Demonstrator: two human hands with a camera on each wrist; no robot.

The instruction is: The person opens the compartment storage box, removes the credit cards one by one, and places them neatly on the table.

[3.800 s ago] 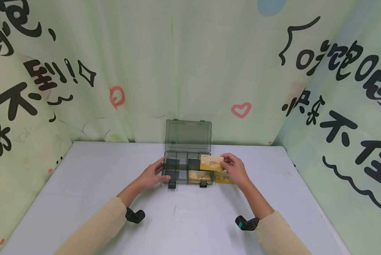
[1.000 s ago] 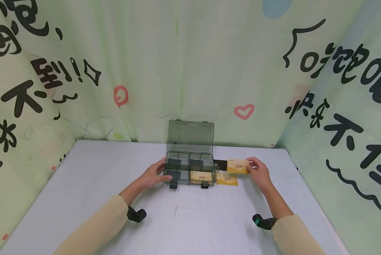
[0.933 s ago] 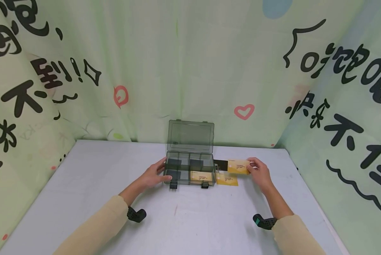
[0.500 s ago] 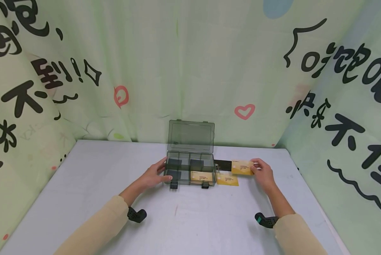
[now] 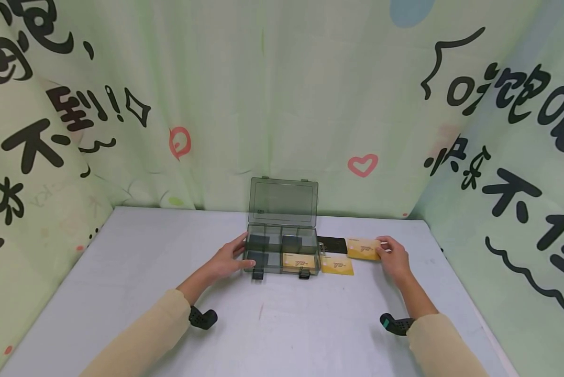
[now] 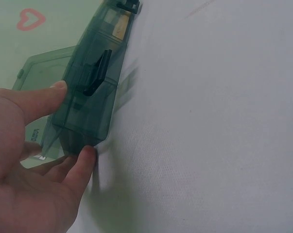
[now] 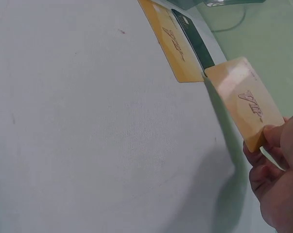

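Observation:
My right hand (image 5: pixel 395 256) pinches the right end of a gold VIP card (image 5: pixel 362 248) between thumb and fingers. In the right wrist view the card (image 7: pixel 248 102) is tilted above the tabletop. To its left lie a black card (image 5: pixel 332 244) and, nearer me, another gold card (image 5: pixel 337 265), both beside the box. My left hand (image 5: pixel 226 258) grips the left end of a grey see-through compartment box (image 5: pixel 271 262), thumb at the front wall and fingers round the side. Its lid (image 5: pixel 283 202) stands raised. More gold cards (image 5: pixel 298 261) sit in the front right compartment.
Dark cards (image 5: pixel 258 258) lie in other compartments of the box. Two black latches (image 5: pixel 257 274) hang at its front. A white table (image 5: pixel 282 324) carries everything, and a printed green curtain (image 5: pixel 216 104) rises behind and at both sides.
Over the last seconds my right hand has carried the gold card from over the box's right side to the right, and the black card has come into full view. The left hand stays put.

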